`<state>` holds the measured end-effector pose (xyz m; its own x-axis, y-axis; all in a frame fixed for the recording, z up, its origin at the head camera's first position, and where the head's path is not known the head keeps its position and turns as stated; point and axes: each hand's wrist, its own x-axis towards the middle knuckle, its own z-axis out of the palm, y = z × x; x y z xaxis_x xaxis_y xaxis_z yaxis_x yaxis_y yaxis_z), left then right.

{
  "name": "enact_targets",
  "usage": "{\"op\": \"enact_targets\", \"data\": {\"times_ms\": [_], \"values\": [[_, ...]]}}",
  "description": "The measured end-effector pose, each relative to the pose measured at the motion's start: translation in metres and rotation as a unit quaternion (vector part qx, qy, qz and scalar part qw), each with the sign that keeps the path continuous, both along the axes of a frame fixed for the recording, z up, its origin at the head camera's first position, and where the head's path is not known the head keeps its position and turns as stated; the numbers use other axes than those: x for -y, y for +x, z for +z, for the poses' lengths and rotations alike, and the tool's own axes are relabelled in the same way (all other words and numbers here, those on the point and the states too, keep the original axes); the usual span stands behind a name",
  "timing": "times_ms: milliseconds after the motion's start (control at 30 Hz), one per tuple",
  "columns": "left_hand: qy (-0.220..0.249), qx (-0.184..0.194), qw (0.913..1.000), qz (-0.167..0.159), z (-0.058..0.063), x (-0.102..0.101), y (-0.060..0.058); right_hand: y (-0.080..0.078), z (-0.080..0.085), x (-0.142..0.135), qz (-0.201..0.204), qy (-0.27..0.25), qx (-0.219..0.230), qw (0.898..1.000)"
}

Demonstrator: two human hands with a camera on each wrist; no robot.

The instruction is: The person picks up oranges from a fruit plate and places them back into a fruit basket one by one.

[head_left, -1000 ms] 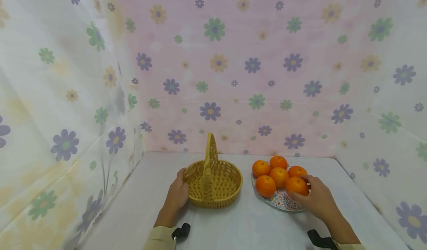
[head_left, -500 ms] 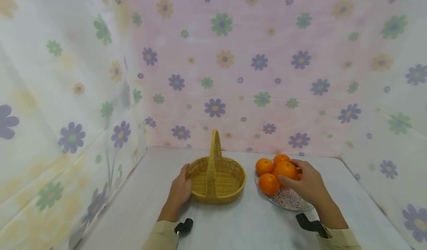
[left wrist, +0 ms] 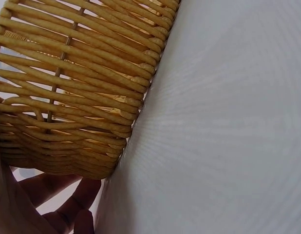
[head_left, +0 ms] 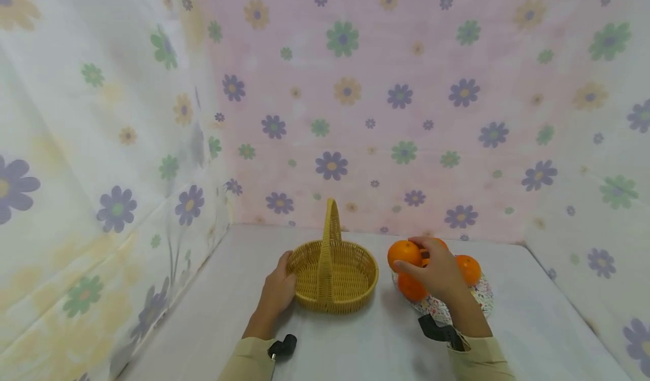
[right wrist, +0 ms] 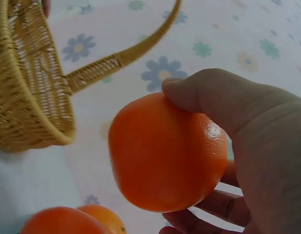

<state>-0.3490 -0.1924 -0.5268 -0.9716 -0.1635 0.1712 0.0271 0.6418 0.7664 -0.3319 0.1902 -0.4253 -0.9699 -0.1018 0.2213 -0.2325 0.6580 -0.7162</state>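
In the head view my right hand [head_left: 439,271] holds an orange [head_left: 404,255] between thumb and fingers, raised over the left side of a speckled plate [head_left: 483,299]. The right wrist view shows that orange [right wrist: 165,153] large, the thumb on its upper side and the fingers beneath. Other oranges stay on the plate, one orange [head_left: 468,270] to the right of the hand, some partly hidden behind it. My left hand [head_left: 277,288] grips the left side of a yellow wicker basket [head_left: 337,307] with a tall arched handle. Fingers [left wrist: 84,195] show at the basket's end in the left wrist view.
The basket stands upright on a white tabletop [head_left: 355,347], left of the plate, with nothing inside it. A flower-patterned cloth [head_left: 376,144] rises behind the table and along both sides. A black device [head_left: 440,331] is worn on each wrist.
My right hand has taken an orange from the plate's right front and carried it left toward the basket. My left hand has kept its hold. The head view has shifted slightly.
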Motion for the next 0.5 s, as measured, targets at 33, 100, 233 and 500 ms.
{"op": "enact_targets", "data": {"times_ms": [33, 100, 233, 500], "values": [[-0.001, -0.001, 1.0000, 0.001, 0.000, 0.000, 0.001, 0.000, -0.002, 0.003, 0.002, 0.005, 0.000, 1.000], [-0.002, -0.002, 1.0000, 0.005, 0.000, 0.000, 0.001, -0.001, -0.007, 0.010, 0.005, 0.010, 0.006, 1.000], [-0.001, -0.006, 1.0000, 0.007, 0.001, 0.001, 0.001, 0.001, -0.014, 0.025, 0.013, 0.009, 0.016, 1.000], [0.009, -0.005, 0.9999, 0.003, 0.000, -0.002, 0.004, 0.005, -0.023, 0.049, 0.017, -0.006, -0.016, 1.000]]}}
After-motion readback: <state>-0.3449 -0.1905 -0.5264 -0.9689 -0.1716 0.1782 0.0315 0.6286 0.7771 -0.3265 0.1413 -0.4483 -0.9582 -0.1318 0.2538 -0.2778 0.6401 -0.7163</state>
